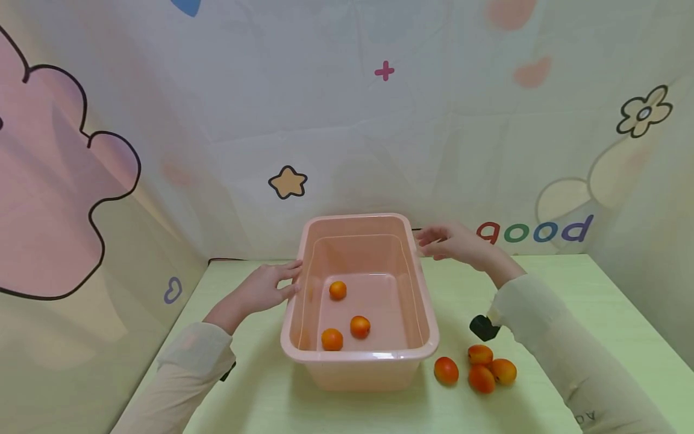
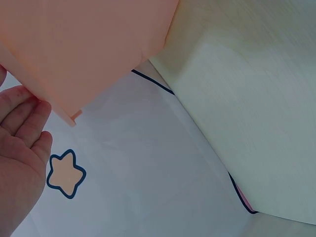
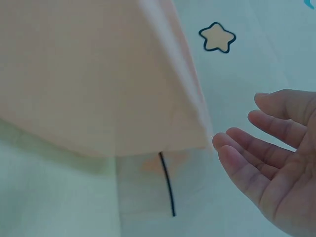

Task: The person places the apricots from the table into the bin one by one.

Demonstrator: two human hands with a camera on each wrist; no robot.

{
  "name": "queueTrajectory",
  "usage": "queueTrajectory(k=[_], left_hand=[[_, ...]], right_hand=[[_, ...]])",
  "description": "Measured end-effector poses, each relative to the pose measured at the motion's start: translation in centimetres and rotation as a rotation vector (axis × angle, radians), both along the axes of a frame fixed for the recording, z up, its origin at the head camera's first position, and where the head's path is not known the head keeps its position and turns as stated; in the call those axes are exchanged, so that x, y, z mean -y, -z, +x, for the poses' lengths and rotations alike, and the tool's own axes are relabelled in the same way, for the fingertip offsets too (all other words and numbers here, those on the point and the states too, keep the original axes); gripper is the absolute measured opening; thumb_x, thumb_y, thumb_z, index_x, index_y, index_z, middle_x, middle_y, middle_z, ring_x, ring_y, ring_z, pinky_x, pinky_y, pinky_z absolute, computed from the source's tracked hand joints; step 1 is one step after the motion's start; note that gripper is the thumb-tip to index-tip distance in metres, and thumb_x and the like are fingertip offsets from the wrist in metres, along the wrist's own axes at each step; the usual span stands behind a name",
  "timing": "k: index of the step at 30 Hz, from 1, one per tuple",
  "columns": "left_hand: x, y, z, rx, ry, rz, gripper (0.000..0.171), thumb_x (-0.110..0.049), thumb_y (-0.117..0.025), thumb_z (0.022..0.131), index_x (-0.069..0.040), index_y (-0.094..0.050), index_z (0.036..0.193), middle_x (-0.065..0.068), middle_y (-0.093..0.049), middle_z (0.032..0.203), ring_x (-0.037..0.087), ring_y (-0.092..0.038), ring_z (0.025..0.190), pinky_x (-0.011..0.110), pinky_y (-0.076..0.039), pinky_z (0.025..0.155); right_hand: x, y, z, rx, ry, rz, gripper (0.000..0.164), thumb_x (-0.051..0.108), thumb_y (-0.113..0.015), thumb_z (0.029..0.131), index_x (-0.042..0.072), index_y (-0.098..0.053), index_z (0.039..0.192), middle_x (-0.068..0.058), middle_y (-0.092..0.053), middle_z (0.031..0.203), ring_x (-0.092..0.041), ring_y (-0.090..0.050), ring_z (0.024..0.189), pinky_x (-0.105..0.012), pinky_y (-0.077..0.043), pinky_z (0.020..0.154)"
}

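Note:
A pink rectangular plastic basin [image 1: 363, 372] stands on the table, with three small orange-red fruits inside: one fruit [image 1: 338, 290] toward the back, another fruit [image 1: 360, 327] and a third fruit [image 1: 332, 339] near the front. At the basin's left rim, my left hand [image 1: 262, 290] touches the edge with extended fingers; the left wrist view shows the fingertips of this hand [image 2: 22, 123] against the rim. My right hand [image 1: 461, 244] is beside the far right rim, fingers loosely bent and holding nothing. In the right wrist view a narrow gap or light contact separates that hand [image 3: 276, 153] from the basin [image 3: 98, 74]; I cannot tell which.
Several more orange-red fruits [image 1: 481, 378] lie on the pale green table [image 1: 585, 325], right of the basin. One fruit [image 1: 446, 371] sits slightly apart from that group. A printed cloth backdrop [image 1: 336, 120] rises behind the table, close to the basin's far end.

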State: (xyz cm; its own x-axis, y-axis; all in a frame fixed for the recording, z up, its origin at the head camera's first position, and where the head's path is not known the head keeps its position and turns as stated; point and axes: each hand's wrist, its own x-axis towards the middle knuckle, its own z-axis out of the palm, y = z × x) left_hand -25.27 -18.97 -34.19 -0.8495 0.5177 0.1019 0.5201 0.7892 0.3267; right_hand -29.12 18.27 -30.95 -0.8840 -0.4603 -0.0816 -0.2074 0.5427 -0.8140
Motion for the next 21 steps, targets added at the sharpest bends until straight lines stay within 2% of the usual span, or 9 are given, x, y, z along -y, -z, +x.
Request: queueTrajectory(k=[3, 7, 10, 14, 21], left_hand=[[0.0, 0.0, 0.0, -0.004, 0.004, -0.003, 0.044, -0.022, -0.053, 0.087, -0.002, -0.047, 0.126, 0.010, -0.045, 0.133, 0.023, -0.060, 0.086, 0.033, -0.045, 0.078], [0.0, -0.1, 0.0, 0.007, -0.001, -0.001, 0.044, -0.022, -0.053, 0.087, -0.001, -0.047, 0.126, 0.010, -0.044, 0.134, 0.022, -0.059, 0.080, 0.032, -0.044, 0.077], [0.0, 0.0, 0.0, 0.024, -0.008, 0.008, 0.045, -0.023, -0.052, 0.088, -0.002, -0.046, 0.127, 0.010, -0.043, 0.135, 0.026, -0.059, 0.093, 0.035, -0.045, 0.082], [0.0, 0.0, 0.0, 0.039, -0.013, 0.011, 0.046, -0.024, -0.052, 0.088, -0.003, -0.045, 0.128, 0.008, -0.042, 0.136, 0.028, -0.052, 0.110, 0.038, -0.044, 0.087], [0.1, 0.0, -0.1, 0.019, -0.006, 0.012, 0.045, -0.023, -0.052, 0.087, -0.003, -0.046, 0.127, 0.009, -0.043, 0.135, 0.028, -0.054, 0.107, 0.038, -0.045, 0.086]], right_hand=[[-1.1, 1.3, 0.5, 0.001, 0.005, 0.009, 0.040, 0.015, -0.052, 0.087, -0.002, -0.046, 0.122, -0.019, -0.053, 0.116, -0.032, -0.053, 0.102, -0.038, -0.048, 0.085], [-2.1, 3.2, 1.2, 0.024, 0.016, 0.029, 0.041, 0.017, -0.055, 0.085, -0.001, -0.046, 0.122, -0.018, -0.053, 0.116, -0.028, -0.055, 0.099, -0.038, -0.049, 0.083], [-2.7, 4.5, 1.4, 0.059, 0.033, 0.042, 0.042, 0.018, -0.056, 0.085, -0.001, -0.047, 0.121, -0.017, -0.054, 0.115, -0.024, -0.056, 0.095, -0.037, -0.049, 0.083], [-3.2, 5.9, 1.6, 0.117, 0.032, 0.061, 0.040, 0.015, -0.055, 0.084, -0.002, -0.047, 0.119, -0.017, -0.056, 0.112, -0.022, -0.057, 0.094, -0.037, -0.050, 0.081], [-2.7, 8.0, 3.0, 0.197, 0.026, 0.076, 0.040, 0.016, -0.059, 0.081, 0.000, -0.049, 0.117, -0.013, -0.057, 0.108, -0.022, -0.058, 0.090, -0.039, -0.050, 0.081]])
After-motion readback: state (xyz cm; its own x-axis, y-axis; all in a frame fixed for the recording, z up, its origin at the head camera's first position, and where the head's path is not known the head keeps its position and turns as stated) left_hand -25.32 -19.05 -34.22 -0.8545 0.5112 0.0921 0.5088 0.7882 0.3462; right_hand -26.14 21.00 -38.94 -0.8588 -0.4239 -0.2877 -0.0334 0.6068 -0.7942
